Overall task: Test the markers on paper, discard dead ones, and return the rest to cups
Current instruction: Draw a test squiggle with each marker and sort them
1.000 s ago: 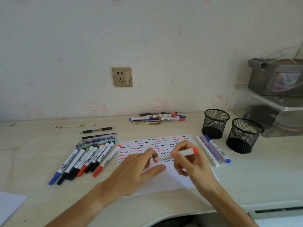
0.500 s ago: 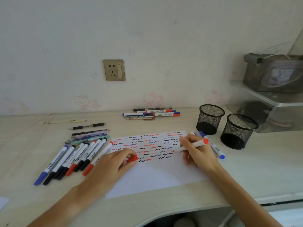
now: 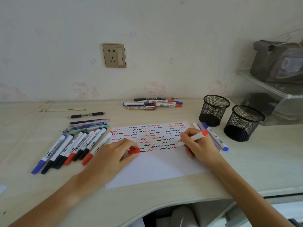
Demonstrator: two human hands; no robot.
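My right hand (image 3: 199,145) grips an uncapped red marker (image 3: 196,137) with its tip down on the white paper (image 3: 155,167), at the right end of the rows of red, blue and black squiggles. My left hand (image 3: 111,157) rests on the paper and pinches the red cap (image 3: 134,151). Two empty black mesh cups (image 3: 214,110) (image 3: 244,122) stand at the right. A row of several capped markers (image 3: 72,149) lies left of the paper.
Three pens (image 3: 213,136) lie between the paper and the cups. More markers (image 3: 154,103) sit near the wall, thin pens (image 3: 88,124) at the left. A clear shelf with a grey box (image 3: 278,63) fills the right. The desk edge curves in front.
My hands pulled the cap off the red marker. The right hand moved right and set the tip on the paper; the left hand keeps the cap.
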